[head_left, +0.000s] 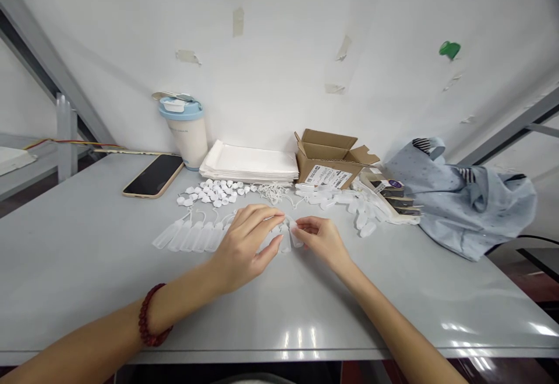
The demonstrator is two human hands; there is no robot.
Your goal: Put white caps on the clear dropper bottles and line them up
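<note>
A row of small translucent plastic bottles [196, 237], several with thin white tubes sticking out of their tops, lies on the grey table. My left hand [247, 244] hovers over the right part of this row, thumb and fingers apart, and hides some of the bottles. At the row's right end, my right hand [324, 239] pinches a small translucent bottle [296, 236] between thumb and fingers. Behind the row are a heap of white caps [218, 192] and a pile of thin white tubes [273, 192]. More loose translucent bottles [364, 218] lie to the right.
Along the wall stand a lidded cup [187, 136], a stack of white packets [251, 162] and an open cardboard box [327, 159]. A phone [154, 176] lies at the left. Blue-grey cloth [458, 197] is bunched at the right, beside dark packaged items [395, 194].
</note>
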